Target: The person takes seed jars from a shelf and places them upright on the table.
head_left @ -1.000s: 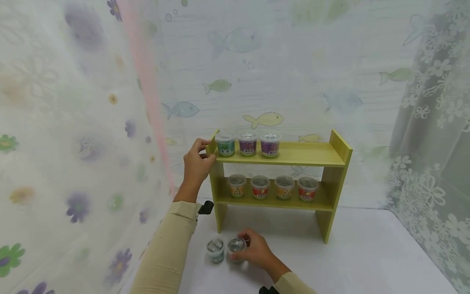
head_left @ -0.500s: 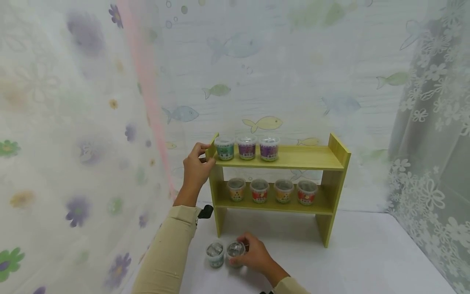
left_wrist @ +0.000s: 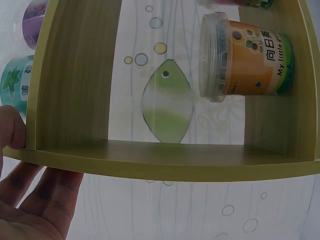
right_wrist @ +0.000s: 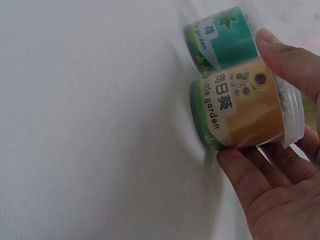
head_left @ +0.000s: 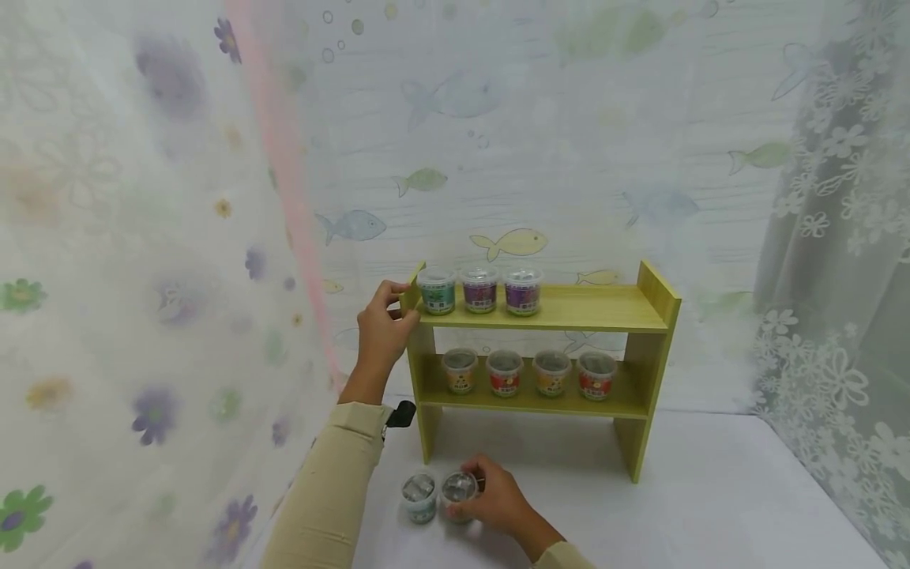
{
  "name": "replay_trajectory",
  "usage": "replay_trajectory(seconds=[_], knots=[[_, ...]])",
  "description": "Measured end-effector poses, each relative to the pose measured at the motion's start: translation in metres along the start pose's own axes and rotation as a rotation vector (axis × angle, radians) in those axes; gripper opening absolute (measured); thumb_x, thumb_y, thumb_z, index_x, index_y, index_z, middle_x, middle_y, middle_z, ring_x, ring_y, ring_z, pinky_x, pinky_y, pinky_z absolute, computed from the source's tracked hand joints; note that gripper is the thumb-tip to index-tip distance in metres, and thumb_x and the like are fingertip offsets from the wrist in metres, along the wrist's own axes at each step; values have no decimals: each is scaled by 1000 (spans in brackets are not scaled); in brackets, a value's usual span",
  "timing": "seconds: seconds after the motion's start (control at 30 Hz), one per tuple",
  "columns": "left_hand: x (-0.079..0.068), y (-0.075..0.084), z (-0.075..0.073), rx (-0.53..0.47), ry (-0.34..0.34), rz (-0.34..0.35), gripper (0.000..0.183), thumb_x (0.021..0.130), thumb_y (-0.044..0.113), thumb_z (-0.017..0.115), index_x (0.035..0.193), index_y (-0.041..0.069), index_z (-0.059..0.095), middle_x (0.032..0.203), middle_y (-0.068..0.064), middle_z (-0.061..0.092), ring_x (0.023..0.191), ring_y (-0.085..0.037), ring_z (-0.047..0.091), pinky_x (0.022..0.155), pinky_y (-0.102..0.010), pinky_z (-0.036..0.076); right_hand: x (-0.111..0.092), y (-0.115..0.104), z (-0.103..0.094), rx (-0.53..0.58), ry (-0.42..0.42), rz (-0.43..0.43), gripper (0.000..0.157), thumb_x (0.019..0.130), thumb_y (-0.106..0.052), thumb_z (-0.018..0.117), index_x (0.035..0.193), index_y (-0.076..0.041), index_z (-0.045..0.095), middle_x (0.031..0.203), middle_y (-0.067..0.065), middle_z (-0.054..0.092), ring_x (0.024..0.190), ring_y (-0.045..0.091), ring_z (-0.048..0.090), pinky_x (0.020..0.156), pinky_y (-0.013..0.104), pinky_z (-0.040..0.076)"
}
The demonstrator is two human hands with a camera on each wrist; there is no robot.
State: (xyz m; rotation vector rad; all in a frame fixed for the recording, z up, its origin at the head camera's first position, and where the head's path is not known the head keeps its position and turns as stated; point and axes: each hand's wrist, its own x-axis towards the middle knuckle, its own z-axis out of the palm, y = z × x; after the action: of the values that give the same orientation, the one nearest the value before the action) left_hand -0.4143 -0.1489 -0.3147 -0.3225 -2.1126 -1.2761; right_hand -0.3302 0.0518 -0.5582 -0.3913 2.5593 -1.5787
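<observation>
On the left, my left hand (head_left: 384, 332) grips the upper left side of a yellow-green wooden shelf (head_left: 604, 308). In the left wrist view its thumb lies on the front edge and the fingers (left_wrist: 55, 197) are along the outside of the panel. Down on the table, my right hand (head_left: 494, 498) holds a clear-lidded plastic cup with an orange sunflower label (right_wrist: 255, 107) between thumb and fingers. Right beside that cup stands a teal-labelled cup (head_left: 419, 498). The sunflower cup looks upright at the table surface; whether its base touches cannot be told.
Two purple-labelled cups (head_left: 523, 292) and a teal one (head_left: 437, 292) stand at the left of the top shelf. Orange-labelled (head_left: 460, 373) and red-labelled cups (head_left: 596, 378) line the lower shelf. A patterned curtain (head_left: 611, 158) hangs behind; white cloth (head_left: 711, 506) covers the table.
The head view has tilted slightly up, so the shelf and cups appear lower in it. Both hands keep their holds, and no cup has visibly changed place.
</observation>
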Motion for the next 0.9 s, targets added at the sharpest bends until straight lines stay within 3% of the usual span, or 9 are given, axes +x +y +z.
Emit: replay_trajectory(seconds=[0.6,0.9], knots=[[1,1,1,0,3,4,37,91,9,66,125,23,65,133,-14,68,105,-34,76,79,-49,62,1,2,2,-27,1,-37,65,70,-41,96,121,-19,63,121,-1,69,107,20,63,91,46,53],[0,2,-1,5,1,-6,37,90,8,66,125,22,64,134,-14,68,105,-34,76,79,-49,63,-2,-10,-12,-47,-27,-88,89,69,-42,96,141,-6,56,141,15,63,129,38,60,104,56,50]])
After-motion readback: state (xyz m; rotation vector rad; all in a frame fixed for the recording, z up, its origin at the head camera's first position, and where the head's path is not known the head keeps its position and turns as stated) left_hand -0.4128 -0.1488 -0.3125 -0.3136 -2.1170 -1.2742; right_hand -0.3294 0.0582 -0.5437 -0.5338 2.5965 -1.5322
